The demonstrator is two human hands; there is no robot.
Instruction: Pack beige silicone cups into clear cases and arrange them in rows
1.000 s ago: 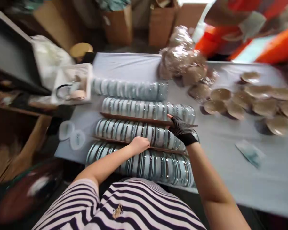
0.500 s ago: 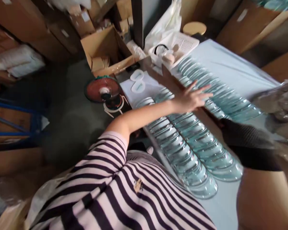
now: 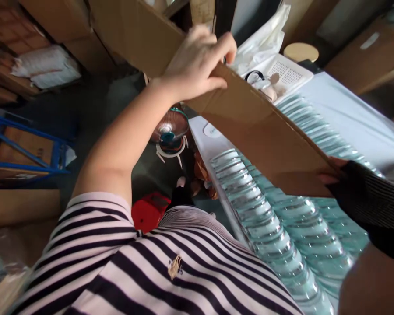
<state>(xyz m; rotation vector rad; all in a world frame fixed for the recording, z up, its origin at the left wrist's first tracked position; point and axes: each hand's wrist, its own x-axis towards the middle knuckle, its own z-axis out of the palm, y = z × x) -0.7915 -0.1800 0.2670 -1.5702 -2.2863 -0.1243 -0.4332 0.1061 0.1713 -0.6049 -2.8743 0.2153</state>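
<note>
1. Above the table's left end, the left hand (image 3: 197, 61) is closed over the upper edge of a cardboard sheet (image 3: 259, 135), fingers curled over the top and thumb along the near face.
2. Right hand (image 3: 364, 201), in a black glove, grips the sheet's lower right corner; bare fingertips (image 3: 328, 178) press on the near face. How far the gloved fingers wrap behind cannot be told.
3. Sheet is held clear of the table (image 3: 357, 118), tilted, running from upper left down to lower right over the rows of glass lids (image 3: 265, 218).
4. Lids stand on edge in long, close-packed rows along the table's near edge; further rows show beyond the sheet.
5. White basket (image 3: 282, 74) sits at the table's far left corner, behind the sheet, with small items inside.
6. Fan (image 3: 169, 129) stands on the floor off the table's left end; a red object (image 3: 149, 212) lies nearer the person.
7. Cardboard boxes (image 3: 52, 22) are stacked at the far left.
</note>
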